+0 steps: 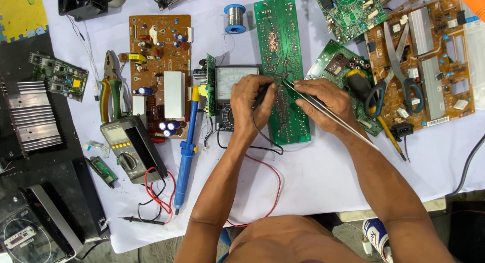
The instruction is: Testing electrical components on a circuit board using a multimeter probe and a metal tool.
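Left hand [252, 99] was closed around a thin black probe [262, 93] with a black lead trailing off it, tip down on the long green circuit board [282, 66] lying solder-side up in the middle of the white-covered desk [323, 177]. Right hand [323, 104] pinched long silver tweezers [328, 114], points meeting the board just beside the probe tip, long end running back over the wrist. Both grips closed on their tools, fingers tight. Analog meter with white dial [230, 88] sat touching the left hand; blue desoldering pump [188, 147] and dark digital multimeter [132, 149] further left, brown component board [160, 66] behind them, solder spool [235, 18] above. Orange-brown board with grey scissors [404, 66] on it lay at right. Risks as judged: probe and tweezers tips so close could bridge adjacent pads; a slip could scratch traces; red and black leads [270, 184] looping under the forearms could snag and drag the meter.
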